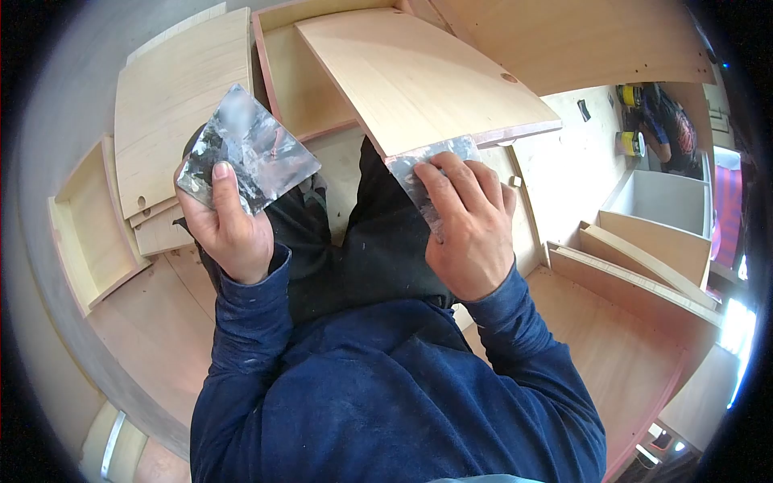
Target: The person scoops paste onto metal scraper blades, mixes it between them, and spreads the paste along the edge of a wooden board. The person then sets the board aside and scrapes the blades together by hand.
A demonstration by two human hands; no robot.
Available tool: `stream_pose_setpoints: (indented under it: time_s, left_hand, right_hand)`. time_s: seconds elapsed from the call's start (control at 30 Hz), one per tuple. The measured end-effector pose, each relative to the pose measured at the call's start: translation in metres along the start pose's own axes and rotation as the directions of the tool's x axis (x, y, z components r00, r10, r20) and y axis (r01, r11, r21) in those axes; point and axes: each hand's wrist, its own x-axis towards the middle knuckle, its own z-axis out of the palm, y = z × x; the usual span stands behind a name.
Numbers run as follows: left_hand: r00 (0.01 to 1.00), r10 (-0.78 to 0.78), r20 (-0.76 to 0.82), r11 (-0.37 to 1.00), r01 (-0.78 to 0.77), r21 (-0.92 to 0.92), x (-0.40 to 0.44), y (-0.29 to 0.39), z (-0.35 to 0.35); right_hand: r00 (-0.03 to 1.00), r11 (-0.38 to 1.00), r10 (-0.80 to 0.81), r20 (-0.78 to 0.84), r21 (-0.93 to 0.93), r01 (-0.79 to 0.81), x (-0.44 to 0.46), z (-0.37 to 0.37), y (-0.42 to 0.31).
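My left hand (232,229) is closed on a square, shiny flat plate (270,157) smeared with white and dark filler, thumb on top and fingers underneath. My right hand (473,217) grips a thin flat putty scraper (411,183), its fingers bent over the upper face. The scraper's far edge meets the front edge of a pale wooden board (419,72) with a round finger hole. Whether it presses on that edge or only overlaps it, I cannot tell. The board rests slanted on an open wooden drawer box (302,97).
Stacked wooden panels (181,105) and a shallow drawer (95,217) stand at left. On the right are a long wooden box (612,314) and a white-lined box (660,201). Yellow-labelled cans (628,143) stand near another person (672,129) at upper right.
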Motion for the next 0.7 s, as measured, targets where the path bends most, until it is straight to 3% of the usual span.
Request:
stream_pose_setpoints:
  time_s: [0.27, 0.43, 0.7]
  left_hand:
    - [1.000, 0.003, -0.004, 1.000, -0.003, -0.022, 0.000, 0.000, 0.001]
    - [1.000, 0.001, -0.003, 1.000, -0.001, 0.025, 0.000, 0.002, 0.000]
    - [1.000, 0.003, -0.009, 1.000, -0.003, -0.004, 0.000, -0.003, -0.005]
  right_hand:
    - [0.998, 0.999, 0.002, 0.056, -0.046, 0.001, -0.006, -0.012, -0.007]
    - [0.999, 0.999, -0.011, -0.032, 0.048, 0.013, -0.001, -0.004, -0.005]
    - [1.000, 0.999, 0.007, 0.002, 0.036, -0.007, 0.000, 0.002, -0.006]
